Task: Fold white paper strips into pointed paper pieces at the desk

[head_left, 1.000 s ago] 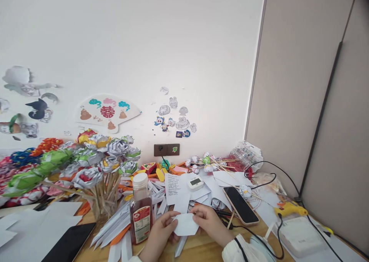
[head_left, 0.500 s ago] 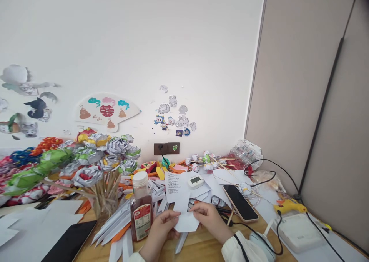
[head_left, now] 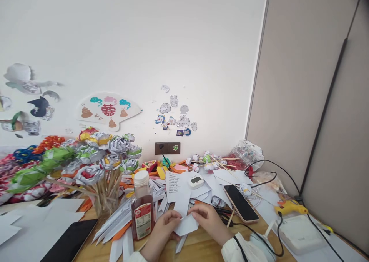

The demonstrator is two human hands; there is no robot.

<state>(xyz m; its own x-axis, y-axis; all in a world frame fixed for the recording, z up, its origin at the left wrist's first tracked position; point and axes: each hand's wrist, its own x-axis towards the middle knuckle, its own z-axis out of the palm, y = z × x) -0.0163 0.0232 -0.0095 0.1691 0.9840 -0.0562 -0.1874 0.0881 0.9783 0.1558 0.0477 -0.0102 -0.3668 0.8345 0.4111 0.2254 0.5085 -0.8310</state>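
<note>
A small piece of white paper is held up between my two hands over the wooden table. My left hand pinches its left edge between thumb and fingers. At the upper right corner, my right hand has its thumb and fingertips closed on the same paper. The paper is tilted, its right side higher. Just left of my left hand stands a bottle of reddish-brown liquid with a white cap. Beneath my hands lies a folded white paper strip.
Folded paper strips spread around the bottle. Paper flowers on sticks stand in a container at left. A dark tablet lies front left. To the right are a phone, a yellow glue gun with cables, and a white box. A small timer sits behind.
The paper has turned from nearly level to a slant, its right side now raised. Both hands keep their hold and have barely shifted. The view has moved slightly.
</note>
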